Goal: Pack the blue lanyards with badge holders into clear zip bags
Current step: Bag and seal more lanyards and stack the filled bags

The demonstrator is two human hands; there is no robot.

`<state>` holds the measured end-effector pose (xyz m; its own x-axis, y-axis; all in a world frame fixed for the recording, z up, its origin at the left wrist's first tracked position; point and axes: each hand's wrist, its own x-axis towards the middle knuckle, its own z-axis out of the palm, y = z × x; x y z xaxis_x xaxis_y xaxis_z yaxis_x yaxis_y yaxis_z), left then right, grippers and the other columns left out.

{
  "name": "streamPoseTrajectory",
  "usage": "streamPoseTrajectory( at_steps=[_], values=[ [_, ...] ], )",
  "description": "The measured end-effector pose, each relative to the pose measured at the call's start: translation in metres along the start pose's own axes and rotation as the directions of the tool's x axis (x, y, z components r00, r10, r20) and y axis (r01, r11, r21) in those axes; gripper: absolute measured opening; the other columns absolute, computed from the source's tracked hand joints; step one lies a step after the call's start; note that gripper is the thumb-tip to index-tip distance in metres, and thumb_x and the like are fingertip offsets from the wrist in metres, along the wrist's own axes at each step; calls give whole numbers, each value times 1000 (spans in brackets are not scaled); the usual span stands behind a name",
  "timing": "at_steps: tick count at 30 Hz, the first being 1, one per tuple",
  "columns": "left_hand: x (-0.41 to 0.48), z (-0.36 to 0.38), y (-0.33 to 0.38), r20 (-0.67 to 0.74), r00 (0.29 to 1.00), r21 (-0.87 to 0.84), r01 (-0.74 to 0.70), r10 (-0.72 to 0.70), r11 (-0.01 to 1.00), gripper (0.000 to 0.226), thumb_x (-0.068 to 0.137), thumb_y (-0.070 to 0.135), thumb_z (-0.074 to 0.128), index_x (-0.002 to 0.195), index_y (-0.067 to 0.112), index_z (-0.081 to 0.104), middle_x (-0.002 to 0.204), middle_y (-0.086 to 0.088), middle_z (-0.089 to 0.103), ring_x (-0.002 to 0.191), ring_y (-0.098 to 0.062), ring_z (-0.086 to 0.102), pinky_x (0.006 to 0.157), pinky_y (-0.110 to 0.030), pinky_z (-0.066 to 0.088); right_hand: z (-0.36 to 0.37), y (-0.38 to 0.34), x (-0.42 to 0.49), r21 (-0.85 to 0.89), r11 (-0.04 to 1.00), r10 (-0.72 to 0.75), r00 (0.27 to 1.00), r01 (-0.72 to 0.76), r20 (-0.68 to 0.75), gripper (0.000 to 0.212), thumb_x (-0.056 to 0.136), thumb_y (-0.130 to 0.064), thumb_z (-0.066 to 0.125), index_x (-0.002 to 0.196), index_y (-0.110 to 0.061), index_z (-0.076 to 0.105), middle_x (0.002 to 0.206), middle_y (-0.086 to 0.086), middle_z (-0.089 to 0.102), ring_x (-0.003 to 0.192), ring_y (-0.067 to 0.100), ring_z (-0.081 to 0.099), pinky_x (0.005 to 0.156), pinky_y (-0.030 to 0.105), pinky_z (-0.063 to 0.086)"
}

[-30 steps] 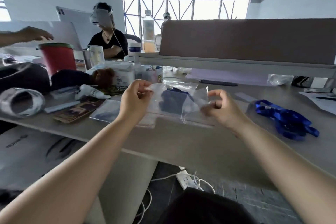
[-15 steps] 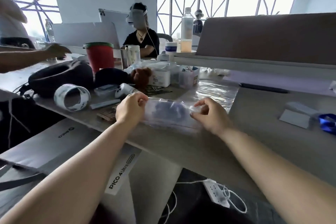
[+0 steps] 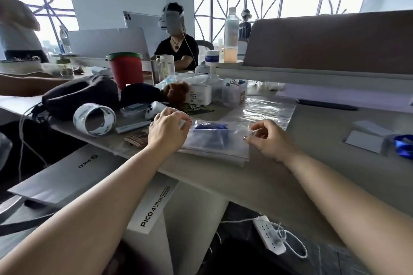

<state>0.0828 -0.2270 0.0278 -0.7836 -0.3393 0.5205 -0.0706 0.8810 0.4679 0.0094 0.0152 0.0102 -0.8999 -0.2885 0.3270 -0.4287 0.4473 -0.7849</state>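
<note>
A clear zip bag (image 3: 218, 140) lies near the front edge of the grey table (image 3: 290, 176), on top of a flat stack of other clear bags. Inside it I see a bunched blue lanyard (image 3: 209, 128). My left hand (image 3: 167, 131) pinches the bag's top left corner. My right hand (image 3: 269, 139) pinches its top right corner along the zip strip. More blue lanyards (image 3: 404, 146) lie at the right edge of the view, beside a clear badge holder (image 3: 364, 140).
Left of the bag are a tape roll (image 3: 95, 119), a black pouch (image 3: 82, 94), a red cup (image 3: 126, 69) and small boxes (image 3: 201, 92). A sheet of clear bags (image 3: 270, 108) lies behind. A raised shelf (image 3: 312, 73) crosses the back. A person in a headset sits opposite; another arm reaches in from the left.
The bag has come down from mid-air onto the table stack, still in both hands. My view has turned left, so the loose blue lanyards have slid to the right edge.
</note>
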Motion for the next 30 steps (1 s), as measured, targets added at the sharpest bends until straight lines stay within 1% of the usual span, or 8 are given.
streamPoseTrajectory(
  at_steps=[3, 6, 8, 11, 17, 21, 25, 30],
  values=[
    [-9, 4, 25, 22, 998, -53, -63, 64, 997, 16, 90, 33, 56, 101, 31, 67, 121, 6, 55, 116, -20, 46, 98, -33, 36, -18, 14, -2, -139, 990, -23, 999, 19, -24, 24, 81, -26, 69, 102, -20, 59, 97, 1, 63, 91, 19, 59, 86, 38, 49],
    [-19, 16, 54, 54, 987, -103, -144, 151, 984, 16, 88, 33, 58, 102, 31, 67, 119, 6, 56, 113, -19, 49, 97, -35, 40, -40, 30, -9, -571, 820, 15, 996, 36, 84, 37, 93, -34, 50, 129, -23, 52, 134, 2, 53, 127, 25, 45, 102, 40, 37],
    [-26, 26, 73, 62, 974, -129, -206, 216, 970, 17, 88, 33, 59, 102, 30, 67, 118, 5, 56, 112, -19, 50, 95, -35, 41, -47, 37, -11, -647, 760, 59, 987, 53, 150, 37, 97, -36, 39, 132, -27, 47, 139, 1, 48, 134, 23, 37, 106, 40, 30],
    [-36, 43, 101, 96, 943, -158, -301, 318, 941, 19, 88, 32, 59, 105, 30, 66, 119, 5, 57, 114, -19, 49, 97, -33, 38, -56, 44, -15, -666, 743, 43, 990, 57, 134, 34, 97, -37, 38, 126, -28, 52, 137, -1, 52, 132, 21, 39, 108, 39, 29],
    [-43, 83, 155, 202, 880, -193, -394, 430, 898, 23, 89, 26, 56, 111, 28, 63, 124, 4, 56, 118, -20, 47, 98, -36, 38, -107, 66, -34, -566, 824, 45, 999, -19, 31, 27, 90, -30, 56, 115, -26, 63, 120, -3, 62, 111, 19, 56, 96, 37, 43],
    [-40, 113, 188, 334, 855, -149, -367, 396, 918, 32, 89, 26, 56, 121, 25, 56, 130, -1, 51, 122, -24, 45, 97, -34, 38, -135, 79, -43, -543, 838, 54, 998, -57, -23, 26, 87, -31, 62, 112, -25, 68, 107, 2, 63, 101, 19, 59, 87, 31, 45],
    [-35, 135, 204, 381, 894, 101, -295, 237, 950, 41, 88, 28, 55, 128, 21, 50, 135, -4, 44, 127, -29, 37, 101, -38, 31, -153, 92, -48, -526, 849, 28, 999, -40, -31, 27, 86, -35, 64, 108, -21, 69, 102, 5, 64, 98, 21, 60, 88, 38, 48],
    [-24, 145, 200, 343, 913, 102, -270, 221, 958, 25, 90, 27, 49, 111, 22, 64, 121, -2, 57, 117, -27, 49, 85, -37, 40, -161, 101, -47, -493, 868, 35, 998, -60, -60, 19, 85, -30, 66, 102, -22, 70, 102, 0, 64, 98, 15, 60, 91, 36, 47]
  ],
)
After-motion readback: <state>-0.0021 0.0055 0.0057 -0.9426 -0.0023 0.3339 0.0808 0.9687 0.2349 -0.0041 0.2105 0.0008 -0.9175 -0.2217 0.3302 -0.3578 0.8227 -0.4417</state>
